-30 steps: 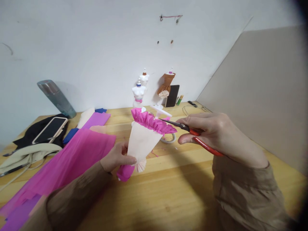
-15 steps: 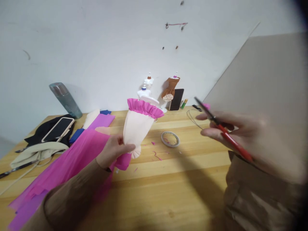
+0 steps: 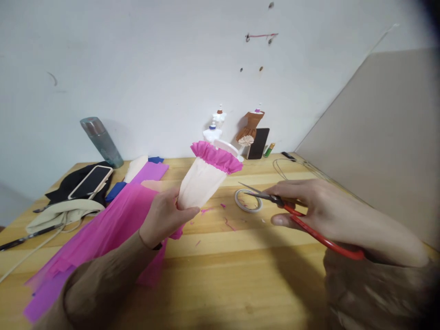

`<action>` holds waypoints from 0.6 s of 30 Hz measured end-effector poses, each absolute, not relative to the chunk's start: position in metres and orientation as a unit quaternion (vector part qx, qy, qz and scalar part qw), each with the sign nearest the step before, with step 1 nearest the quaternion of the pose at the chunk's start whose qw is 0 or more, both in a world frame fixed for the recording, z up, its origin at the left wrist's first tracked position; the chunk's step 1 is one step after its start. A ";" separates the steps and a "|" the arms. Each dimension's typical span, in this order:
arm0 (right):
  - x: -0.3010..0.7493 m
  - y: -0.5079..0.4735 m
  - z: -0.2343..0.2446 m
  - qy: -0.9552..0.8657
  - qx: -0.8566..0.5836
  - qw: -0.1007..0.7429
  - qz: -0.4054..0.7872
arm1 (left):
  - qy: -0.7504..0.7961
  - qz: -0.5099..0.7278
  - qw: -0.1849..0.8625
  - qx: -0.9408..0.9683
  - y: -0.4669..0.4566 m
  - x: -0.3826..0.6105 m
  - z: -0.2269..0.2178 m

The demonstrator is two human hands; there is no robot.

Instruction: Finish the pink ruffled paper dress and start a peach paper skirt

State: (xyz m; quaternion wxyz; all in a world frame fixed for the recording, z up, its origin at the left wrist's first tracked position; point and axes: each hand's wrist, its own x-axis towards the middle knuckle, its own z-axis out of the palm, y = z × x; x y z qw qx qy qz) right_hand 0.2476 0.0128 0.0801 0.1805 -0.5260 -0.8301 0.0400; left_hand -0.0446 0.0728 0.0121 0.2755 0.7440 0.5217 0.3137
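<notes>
So the left hand (image 3: pixel 164 219) has the little paper skirt (image 3: pixel 202 179) held up off the table (image 3: pixel 240 275). It's a cream cone with a pink ruffle round the wide end, and the fingers are pinching the narrow bottom, with the thumb across the front. It's tilted, ruffle end up and leaning to the right.

The right hand (image 3: pixel 311 206) has its fingers closed round red-handled scissors (image 3: pixel 275 200), with the blades pointing left, low over a tape roll (image 3: pixel 248 200) that lies flat on the wood. The blade tips are well apart from the skirt — nothing is touching it. A few pink paper scraps lie on the table between the two hands.

A big sheet of pink crepe paper (image 3: pixel 113 224) is spread under the left forearm. Further left a phone (image 3: pixel 91 182) sits on some dark cloth, and a grey bottle (image 3: pixel 101 142) leans by the wall. At the back, a few mini mannequins (image 3: pixel 213 133) stand against the wall, one in a brown dress.
</notes>
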 end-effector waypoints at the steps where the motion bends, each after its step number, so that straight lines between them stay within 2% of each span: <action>1: 0.248 0.013 0.080 -0.829 -0.522 0.194 0.039 | 0.522 0.313 0.259 0.750 0.072 -0.044 0.011; 5: 0.245 0.014 0.079 -0.798 -0.511 0.319 -0.013 | 0.528 0.299 0.167 0.777 0.071 -0.042 0.009; 7: 0.243 0.014 0.078 -0.779 -0.520 0.349 -0.026 | 0.528 0.284 0.125 0.790 0.071 -0.042 0.009; 10: 0.242 0.014 0.076 -0.752 -0.548 0.365 -0.038 | 0.497 0.294 0.031 0.816 0.071 -0.044 0.007; 15: 0.241 0.012 0.076 -0.719 -0.582 0.378 -0.042 | 0.393 0.343 -0.223 0.824 0.078 -0.051 0.005; 18: 0.240 0.010 0.077 -0.707 -0.590 0.390 -0.018 | 0.395 0.302 -0.283 0.820 0.082 -0.056 0.009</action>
